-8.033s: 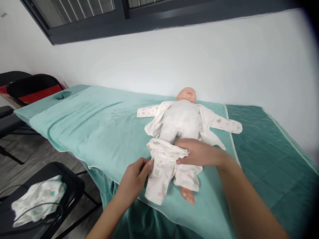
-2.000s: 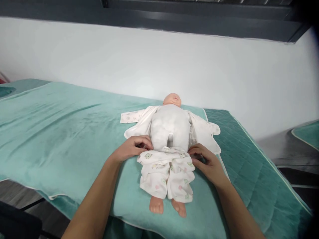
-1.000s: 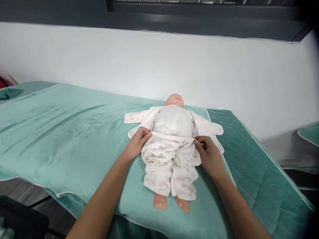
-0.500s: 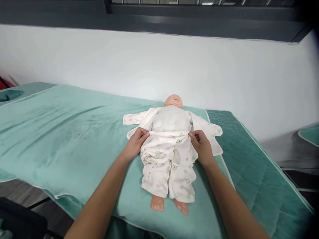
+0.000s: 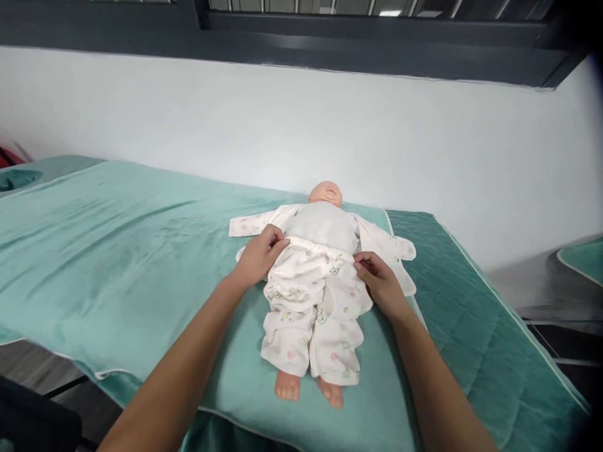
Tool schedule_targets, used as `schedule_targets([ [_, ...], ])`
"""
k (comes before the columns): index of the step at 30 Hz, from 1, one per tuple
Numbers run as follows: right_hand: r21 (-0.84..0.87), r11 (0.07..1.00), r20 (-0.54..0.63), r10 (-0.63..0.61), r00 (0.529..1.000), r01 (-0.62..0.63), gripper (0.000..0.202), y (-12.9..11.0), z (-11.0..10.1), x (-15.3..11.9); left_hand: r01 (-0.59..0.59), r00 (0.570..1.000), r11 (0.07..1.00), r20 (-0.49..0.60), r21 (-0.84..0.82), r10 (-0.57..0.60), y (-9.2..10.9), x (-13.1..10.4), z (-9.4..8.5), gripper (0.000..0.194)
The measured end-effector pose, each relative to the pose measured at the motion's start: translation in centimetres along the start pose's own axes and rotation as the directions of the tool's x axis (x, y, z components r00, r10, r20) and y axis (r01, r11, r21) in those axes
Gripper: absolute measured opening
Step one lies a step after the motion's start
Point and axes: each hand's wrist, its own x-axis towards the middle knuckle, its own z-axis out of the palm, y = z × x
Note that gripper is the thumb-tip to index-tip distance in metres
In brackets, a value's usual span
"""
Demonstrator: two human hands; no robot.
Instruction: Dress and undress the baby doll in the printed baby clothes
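Note:
A baby doll (image 5: 324, 220) lies on its back, head away from me and bare feet toward me. It wears an open white jacket (image 5: 379, 242) spread to both sides and printed white pants (image 5: 313, 295) pulled up to the waist. With fingers pinched, my left hand (image 5: 261, 254) grips the waistband at its left end. My right hand (image 5: 377, 279) pinches the waistband at the right end, slightly lower. The doll's belly, in a pale covering, shows above the band. Its hands are hidden in the sleeves.
A light green sheet (image 5: 117, 270) covers the bed beneath the doll. To the right lies a darker quilted green cover (image 5: 471, 314). A white wall (image 5: 282, 125) rises behind, below a dark metal frame (image 5: 353, 47). A black object (image 5: 38, 414) stands at the lower left.
My left hand has raised its end of the waistband up the doll's belly, so the band now slants. My right hand stays at the right end, slightly lower. The doll's feet have shifted a little left in view.

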Motion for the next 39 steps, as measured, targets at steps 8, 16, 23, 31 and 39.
schedule_targets([
  [8, -0.012, 1.0, 0.122, -0.021, 0.992, 0.022, 0.025, -0.8, 0.0, -0.1, 0.053, 0.998, 0.974, -0.028, -0.22, -0.061, -2.8, 0.8, 2.0, 0.024],
  [16, -0.206, 0.977, -0.231, 0.005, 0.973, -0.054, 0.028, -0.2, 0.2, 0.3, 0.129, 0.979, 0.957, -0.122, -0.262, -0.165, -3.6, 1.2, 2.3, 0.02],
  [23, -0.196, 0.978, -0.307, 0.013, 0.952, -0.077, 0.03, -0.5, 1.0, 0.6, 0.15, 0.985, 0.954, -0.038, -0.261, -0.165, -3.6, 1.4, 2.3, 0.022],
  [31, -0.006, 0.995, -0.02, 0.098, 0.995, -0.098, 0.026, 0.0, 0.2, 0.4, 0.218, 0.962, 0.876, 0.246, -0.431, -0.118, -3.1, 0.8, 1.5, 0.025],
  [39, 0.049, 0.987, 0.138, 0.144, 0.98, -0.152, 0.026, -0.8, -0.1, 0.2, 0.256, 0.924, 0.873, 0.37, -0.415, -0.095, -2.0, 0.4, 0.3, 0.028],
])
